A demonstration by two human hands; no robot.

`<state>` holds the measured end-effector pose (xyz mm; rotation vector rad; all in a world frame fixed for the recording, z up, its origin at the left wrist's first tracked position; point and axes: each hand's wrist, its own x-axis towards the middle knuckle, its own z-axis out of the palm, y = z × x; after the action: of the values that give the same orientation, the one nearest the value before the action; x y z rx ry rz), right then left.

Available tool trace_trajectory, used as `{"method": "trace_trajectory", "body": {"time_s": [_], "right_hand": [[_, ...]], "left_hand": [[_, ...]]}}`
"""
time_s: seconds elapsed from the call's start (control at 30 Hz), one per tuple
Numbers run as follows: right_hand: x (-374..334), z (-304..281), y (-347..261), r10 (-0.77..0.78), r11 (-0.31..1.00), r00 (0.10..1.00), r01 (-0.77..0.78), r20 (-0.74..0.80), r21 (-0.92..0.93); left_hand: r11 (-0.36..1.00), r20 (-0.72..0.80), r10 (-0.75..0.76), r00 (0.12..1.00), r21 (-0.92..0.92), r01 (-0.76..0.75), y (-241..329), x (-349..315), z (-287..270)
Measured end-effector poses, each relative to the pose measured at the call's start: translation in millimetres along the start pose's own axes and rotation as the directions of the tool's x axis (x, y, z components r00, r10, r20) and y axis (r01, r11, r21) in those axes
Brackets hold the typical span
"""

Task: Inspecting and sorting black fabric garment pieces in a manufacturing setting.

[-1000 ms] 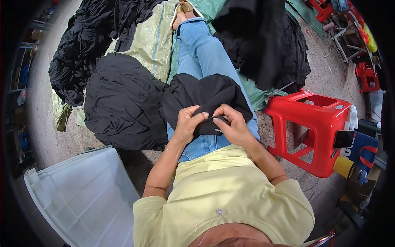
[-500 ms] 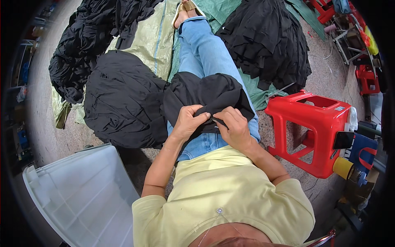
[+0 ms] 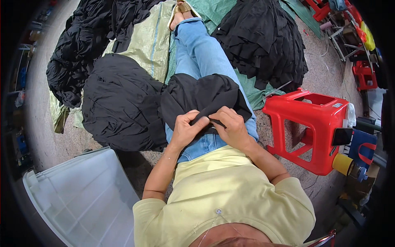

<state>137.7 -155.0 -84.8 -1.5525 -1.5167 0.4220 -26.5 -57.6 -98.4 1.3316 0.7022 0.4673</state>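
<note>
A piece of black cloth [image 3: 196, 91] lies across my lap over light blue jeans; what kind of garment it is cannot be made out. My left hand [image 3: 186, 131] pinches its near edge, thumb on top and fingers curled beneath the fold. Close by on the right, my right hand [image 3: 233, 126] grips the same edge between thumb and fingers. The two thumbs nearly meet at the fold, and the fingertips are partly hidden by cloth. Left of my lap, a heap of black cloth [image 3: 119, 105] touches the piece I hold.
More black cloth lies in a far-left pile [image 3: 78, 53] and a far-right pile [image 3: 263, 45], over a pale woven sheet [image 3: 142, 51] and green sheeting [image 3: 251, 80]. A red plastic stool [image 3: 323, 119] lies tipped at right, a phone [image 3: 342, 136] beside it. At lower left stands a translucent plastic bin [image 3: 88, 193].
My left thumb has shifted slightly left and down along the fold, and its fingers are curled in more. The right hand keeps its hold. The whole view has shifted a little.
</note>
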Motion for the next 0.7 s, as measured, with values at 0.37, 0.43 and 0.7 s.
{"method": "trace_trajectory", "body": {"time_s": [0.37,0.43,0.7], "right_hand": [[0.3,0.4,2.8,0.427,0.863,0.894,-0.448,0.136,0.233],[0.9,2.5,8.1,0.54,0.708,0.814,-0.577,0.215,0.407],[7.3,10.5,23.1,0.579,0.204,0.689,-0.64,0.436,0.741]], "left_hand": [[0.96,-0.043,0.04,0.998,0.28,-0.027,7.4,-1.3,6.8],[0.96,-0.075,0.042,0.996,0.278,-0.019,2.8,-2.2,7.3],[0.75,-0.067,-0.315,0.947,-0.629,0.205,-1.6,4.8,12.2]]}}
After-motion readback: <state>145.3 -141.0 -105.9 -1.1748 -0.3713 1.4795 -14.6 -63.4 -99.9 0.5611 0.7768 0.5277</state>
